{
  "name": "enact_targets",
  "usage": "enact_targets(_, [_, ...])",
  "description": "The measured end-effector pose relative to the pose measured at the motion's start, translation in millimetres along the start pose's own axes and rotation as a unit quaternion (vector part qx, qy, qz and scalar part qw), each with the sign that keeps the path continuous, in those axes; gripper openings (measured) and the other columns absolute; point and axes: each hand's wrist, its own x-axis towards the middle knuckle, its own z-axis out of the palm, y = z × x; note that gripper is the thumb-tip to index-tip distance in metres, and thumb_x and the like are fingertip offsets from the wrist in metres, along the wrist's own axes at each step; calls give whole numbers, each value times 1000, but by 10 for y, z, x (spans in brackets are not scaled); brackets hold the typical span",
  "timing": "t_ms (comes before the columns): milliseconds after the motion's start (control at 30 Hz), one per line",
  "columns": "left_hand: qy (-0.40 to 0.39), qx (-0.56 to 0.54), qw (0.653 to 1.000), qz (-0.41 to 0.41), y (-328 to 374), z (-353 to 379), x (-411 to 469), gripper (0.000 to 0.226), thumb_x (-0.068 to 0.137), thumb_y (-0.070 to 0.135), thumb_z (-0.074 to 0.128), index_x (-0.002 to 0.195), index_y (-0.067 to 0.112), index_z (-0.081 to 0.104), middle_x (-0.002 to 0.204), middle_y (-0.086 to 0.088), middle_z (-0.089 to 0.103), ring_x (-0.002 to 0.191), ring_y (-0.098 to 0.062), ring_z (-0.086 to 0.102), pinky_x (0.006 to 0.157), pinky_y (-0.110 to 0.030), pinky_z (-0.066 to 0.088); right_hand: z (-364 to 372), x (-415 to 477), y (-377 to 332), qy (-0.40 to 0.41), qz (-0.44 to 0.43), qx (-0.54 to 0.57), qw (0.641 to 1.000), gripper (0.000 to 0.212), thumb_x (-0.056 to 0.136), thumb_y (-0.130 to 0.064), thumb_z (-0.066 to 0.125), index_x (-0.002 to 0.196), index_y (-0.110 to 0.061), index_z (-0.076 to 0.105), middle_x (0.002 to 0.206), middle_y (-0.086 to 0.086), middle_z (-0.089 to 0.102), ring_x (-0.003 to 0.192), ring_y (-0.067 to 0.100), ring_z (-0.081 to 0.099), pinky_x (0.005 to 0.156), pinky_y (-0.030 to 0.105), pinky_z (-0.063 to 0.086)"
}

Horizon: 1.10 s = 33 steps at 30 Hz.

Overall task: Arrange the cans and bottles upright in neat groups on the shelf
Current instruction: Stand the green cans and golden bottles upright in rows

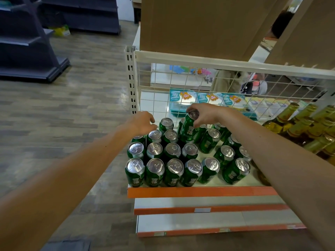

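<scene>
Several green cans with silver tops (155,168) stand in rows on the white shelf (204,192) with the orange front edge. My right hand (203,113) grips the top of one green can (188,127), lifted and tilted above the back rows. My left hand (145,121) hovers over the back-left cans with loosely curled fingers, holding nothing. To the right the cans stand looser and unevenly spaced (235,171). Green glass bottles with gold caps (297,124) lie or lean in a pile at the shelf's right end.
A white wire grid (235,84) backs the shelf, with teal packages (183,98) behind it. A white slotted upright (131,78) stands at the left corner. Cardboard boxes (199,24) sit above. Two lower shelves (208,210) jut out below. Dark shelving (27,42) stands across the wooden floor.
</scene>
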Motion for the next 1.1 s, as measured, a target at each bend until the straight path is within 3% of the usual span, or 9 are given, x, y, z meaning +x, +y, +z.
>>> enact_targets(133, [-4, 4, 1000, -2, -38, 27, -12, 43, 93, 39, 61, 128, 14, 62, 127, -8, 63, 113, -27, 59, 99, -41, 49, 1, 53, -61, 34, 4, -30, 999, 69, 78, -40, 80, 135, -15, 49, 130, 6, 56, 108, 23, 54, 91, 34, 47])
enact_targets(200, [-7, 1, 1000, -6, -52, 33, -23, 44, 94, 39, 61, 130, 14, 62, 128, -8, 63, 114, -27, 59, 100, -42, 48, -22, 55, -65, 23, -9, -39, 999, 67, 77, -36, 81, 134, -14, 52, 130, 5, 57, 110, 23, 54, 89, 31, 45])
enact_targets(333, [-10, 3, 1000, -7, -64, 42, -35, 45, 94, 40, 60, 130, 14, 61, 128, -9, 63, 115, -27, 58, 99, -41, 48, -79, 41, -66, -12, -15, -39, 999, 69, 77, -24, 81, 138, -19, 49, 136, 0, 54, 119, 22, 53, 99, 35, 46])
enact_targets(567, [-4, -11, 1000, -1, -50, 10, -8, 45, 93, 38, 61, 131, 14, 61, 130, -8, 61, 116, -26, 58, 98, -38, 47, -101, 47, -112, -37, -9, -46, 998, 68, 80, -19, 78, 140, -22, 47, 138, 0, 50, 119, 21, 51, 96, 34, 44])
enact_targets(667, [-4, -12, 1000, 2, -68, -28, 11, 44, 94, 37, 60, 132, 13, 60, 132, -8, 60, 118, -26, 56, 98, -37, 46, -105, 73, -142, -53, 5, -37, 998, 71, 81, -28, 78, 143, -22, 44, 140, 0, 50, 121, 21, 51, 99, 34, 43])
enact_targets(767, [-1, -12, 1000, 6, -103, -57, 48, 44, 96, 36, 59, 133, 11, 59, 132, -8, 60, 119, -25, 56, 98, -34, 44, -89, 169, -200, -7, 5, -5, 1000, 70, 82, -45, 74, 142, -22, 45, 141, 3, 51, 122, 23, 53, 103, 39, 45])
enact_targets(867, [-6, -7, 1000, -3, -146, -62, 138, 44, 97, 37, 58, 133, 11, 59, 132, -8, 61, 118, -25, 57, 96, -33, 44, -49, 381, -328, 27, -10, -18, 999, 62, 86, -42, 71, 139, -19, 50, 136, 7, 55, 117, 25, 55, 96, 35, 47])
enact_targets(1033, [-8, -15, 999, -34, -242, -8, 399, 43, 94, 38, 62, 130, 13, 62, 127, -8, 63, 113, -25, 59, 94, -33, 46, 167, 937, -586, -32, 3, -105, 994, 62, 84, -41, 73, 136, -16, 52, 134, 8, 54, 112, 29, 57, 93, 42, 52])
enact_targets(1100, [-16, -13, 999, -43, -265, 28, 493, 43, 95, 37, 61, 130, 13, 61, 126, -8, 63, 112, -25, 60, 93, -33, 46, 260, 1102, -693, -68, 23, -142, 987, 52, 85, -46, 71, 118, -8, 58, 121, 8, 58, 106, 28, 58, 89, 38, 51])
